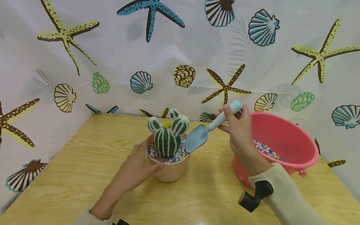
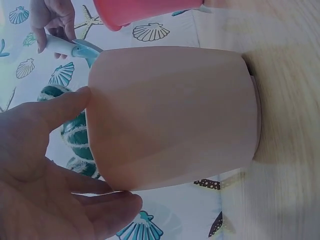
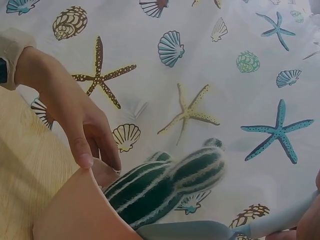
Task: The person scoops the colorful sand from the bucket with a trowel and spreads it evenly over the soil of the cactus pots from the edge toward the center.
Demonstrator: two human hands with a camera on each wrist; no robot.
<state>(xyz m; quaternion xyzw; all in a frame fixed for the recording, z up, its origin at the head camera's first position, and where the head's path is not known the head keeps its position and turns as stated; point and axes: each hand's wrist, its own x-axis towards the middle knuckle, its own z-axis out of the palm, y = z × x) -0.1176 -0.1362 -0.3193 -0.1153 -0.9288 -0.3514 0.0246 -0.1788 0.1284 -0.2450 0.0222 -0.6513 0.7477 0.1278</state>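
A peach flowerpot (image 1: 171,172) stands upright on the table, holding a green-and-white toy cactus (image 1: 166,143) among multicoloured pebbles (image 1: 177,157). My left hand (image 1: 138,168) holds the pot from its left side; in the left wrist view the thumb is at the rim and the fingers lie along the opposite side. With my right hand (image 1: 239,129) I grip a light blue trowel (image 1: 220,120) by its handle. Its blade slopes down to the pot's right rim, beside the cactus. The right wrist view shows the blade (image 3: 185,230) close by the cactus base.
To the right, partly behind my right forearm, stands a pink bucket (image 1: 284,126) with more coloured pebbles (image 1: 266,150) inside. The wooden table (image 1: 92,156) ends at a white cloth (image 1: 168,53) printed with starfish and shells.
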